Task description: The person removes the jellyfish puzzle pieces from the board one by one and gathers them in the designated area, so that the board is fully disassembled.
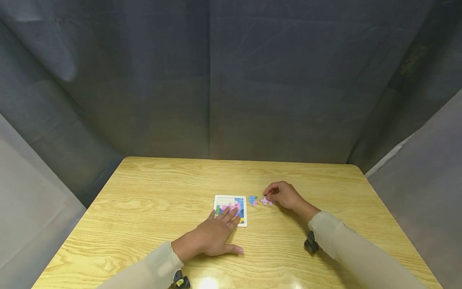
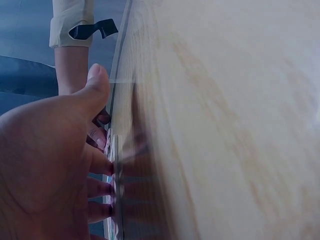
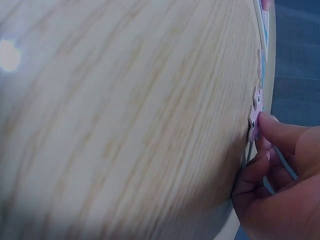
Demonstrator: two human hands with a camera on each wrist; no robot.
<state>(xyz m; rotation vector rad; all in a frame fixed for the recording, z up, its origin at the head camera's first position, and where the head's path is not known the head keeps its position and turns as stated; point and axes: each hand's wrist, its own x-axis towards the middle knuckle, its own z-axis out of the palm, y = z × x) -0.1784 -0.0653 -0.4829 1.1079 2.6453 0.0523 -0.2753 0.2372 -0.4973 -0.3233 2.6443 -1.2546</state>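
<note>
A small square jigsaw puzzle tray with a white border lies on the table, with blue, pink and yellow picture pieces in it and a pale bare patch at its upper left. My left hand rests its spread, straight fingers on the tray's lower part, thumb out to the side. To the right of the tray, my right hand pinches a pink puzzle piece between thumb and fingers. In the right wrist view, this pink piece is tilted up at the fingertips. Between tray and right hand lies a blue and pink puzzle piece.
The light wood table spans the view beneath both hands. Dark grey curtains hang behind it, and paler cloth panels stand at both sides.
</note>
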